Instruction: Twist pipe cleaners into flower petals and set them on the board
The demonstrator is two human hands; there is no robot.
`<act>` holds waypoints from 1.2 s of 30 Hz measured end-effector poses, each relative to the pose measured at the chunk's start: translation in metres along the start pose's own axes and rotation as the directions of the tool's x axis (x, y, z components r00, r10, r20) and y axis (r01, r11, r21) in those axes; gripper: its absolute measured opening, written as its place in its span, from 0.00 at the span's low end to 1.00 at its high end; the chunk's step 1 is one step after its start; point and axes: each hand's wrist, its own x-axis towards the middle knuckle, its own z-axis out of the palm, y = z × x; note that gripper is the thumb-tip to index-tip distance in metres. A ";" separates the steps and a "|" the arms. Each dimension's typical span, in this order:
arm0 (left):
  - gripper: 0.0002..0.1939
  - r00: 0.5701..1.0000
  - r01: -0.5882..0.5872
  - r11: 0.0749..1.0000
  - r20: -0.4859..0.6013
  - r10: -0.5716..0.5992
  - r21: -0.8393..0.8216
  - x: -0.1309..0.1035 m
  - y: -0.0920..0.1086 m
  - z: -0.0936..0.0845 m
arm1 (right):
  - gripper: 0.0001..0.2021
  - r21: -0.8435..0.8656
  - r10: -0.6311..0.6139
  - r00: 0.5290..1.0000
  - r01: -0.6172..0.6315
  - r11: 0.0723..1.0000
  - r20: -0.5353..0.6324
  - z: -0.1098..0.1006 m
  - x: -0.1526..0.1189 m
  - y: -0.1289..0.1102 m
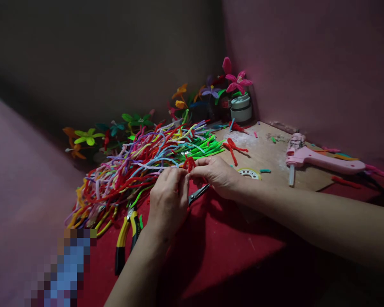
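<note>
Between my fingertips is a bent red pipe cleaner [189, 163], its loop standing up above them. My left hand [169, 194] pinches it from the left, and my right hand [216, 174] grips it from the right with thumb and fingers pressed together. The lower part of the pipe cleaner is hidden by the fingers. Just beneath my right hand lies a pair of scissors [198, 194], partly covered. A large heap of coloured pipe cleaners [124, 166] spreads behind and left of my hands.
Yellow-and-black pliers [123, 243] lie left of my left forearm. A pink glue gun [326, 160] rests on a board [265, 145] at the right, near a tape roll [249, 173] and red twisted pieces [235, 149]. Pipe-cleaner flowers [238, 81] stand along the wall by a pale jar [241, 108].
</note>
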 end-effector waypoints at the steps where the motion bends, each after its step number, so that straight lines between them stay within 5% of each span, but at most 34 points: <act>1: 0.02 1.000 0.006 1.000 0.008 -0.006 0.015 0.000 0.000 0.000 | 0.02 -0.002 -0.001 1.000 0.001 1.000 0.000 0.000 0.000 0.001; 10: 0.04 0.998 0.010 0.998 0.064 -0.014 0.059 -0.002 -0.003 0.003 | 0.07 -0.128 -0.080 0.997 0.078 0.989 -0.018 0.001 -0.005 0.001; 36: 0.06 0.945 0.249 0.953 0.173 -0.279 0.174 -0.009 0.015 0.019 | 0.05 -0.456 -0.166 0.985 0.126 0.881 -0.049 0.006 -0.012 -0.003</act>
